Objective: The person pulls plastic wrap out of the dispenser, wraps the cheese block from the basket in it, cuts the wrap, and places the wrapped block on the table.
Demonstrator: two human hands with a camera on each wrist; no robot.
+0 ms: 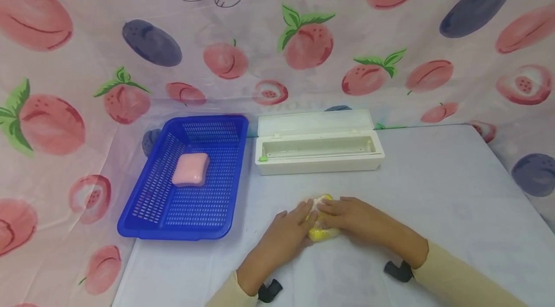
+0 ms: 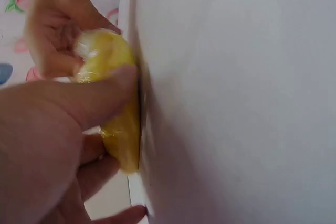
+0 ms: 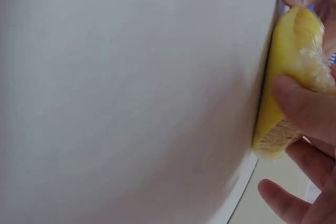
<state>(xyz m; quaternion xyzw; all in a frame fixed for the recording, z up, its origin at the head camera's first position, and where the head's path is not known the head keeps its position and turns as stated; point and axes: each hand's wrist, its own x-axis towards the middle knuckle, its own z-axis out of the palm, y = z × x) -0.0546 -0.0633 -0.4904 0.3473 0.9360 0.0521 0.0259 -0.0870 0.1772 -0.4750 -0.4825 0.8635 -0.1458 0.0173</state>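
Observation:
A yellow block (image 1: 322, 233) wrapped in clear plastic film lies on the white table in front of me; I cannot tell its exact kind. From its left side my left hand (image 1: 287, 232) holds it, the thumb laid along the yellow surface (image 2: 122, 145) in the left wrist view. My right hand (image 1: 362, 220) grips the other side, with fingers over the top in the head view. Its thumb (image 3: 294, 98) presses the near face in the right wrist view. Crumpled film (image 3: 314, 66) gathers on the upper side, partly hidden by the fingers.
A blue plastic basket (image 1: 234, 191) stands at the left, with a pink rounded block (image 1: 191, 169) inside. Behind the hands is a long white dispenser box (image 1: 321, 166), its clear lid (image 1: 314, 123) raised. A fruit-patterned cloth (image 1: 269, 37) hangs along the back.

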